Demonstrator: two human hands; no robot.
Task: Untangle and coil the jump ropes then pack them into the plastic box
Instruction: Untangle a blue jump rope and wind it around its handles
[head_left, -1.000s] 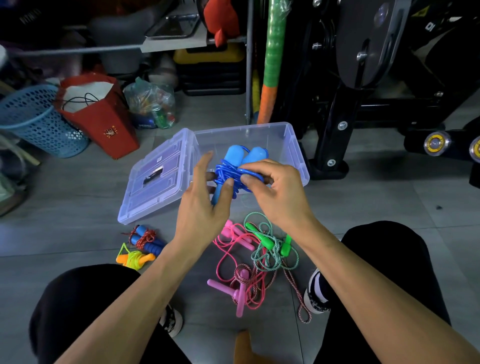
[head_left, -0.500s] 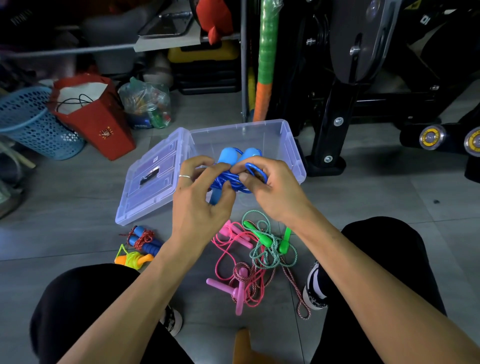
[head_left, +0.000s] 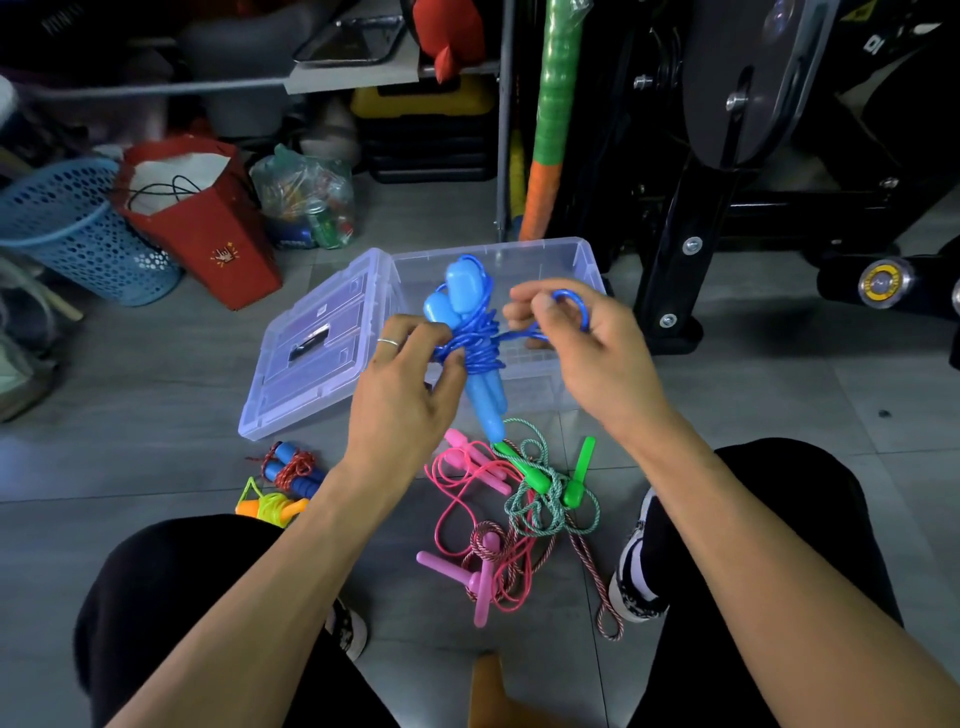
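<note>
A blue jump rope (head_left: 470, 332), its cord wound round its two blue handles, is held above the clear plastic box (head_left: 582, 265). My left hand (head_left: 410, 395) grips the wound bundle at its middle. My right hand (head_left: 592, 353) pinches a loose loop of the blue cord, drawn out to the right. On the floor below lie a tangle of a pink rope (head_left: 462, 499), a green-handled rope (head_left: 545, 483) and a pink braided rope (head_left: 485, 571). Two coiled ropes, a blue-handled one (head_left: 293, 470) and an orange and yellow one (head_left: 270, 506), lie at the left.
The box's lid (head_left: 317, 353) lies open to its left. A blue mesh basket (head_left: 72, 234), a red paper bag (head_left: 208, 234) and a plastic bag of items (head_left: 309, 202) stand at the back left. Black exercise equipment (head_left: 691, 218) stands behind the box. My knees flank the rope pile.
My hands have moved apart. The right hand has pulled a loop of blue cord out to the right, and the bundle has tilted upright in my left hand.
</note>
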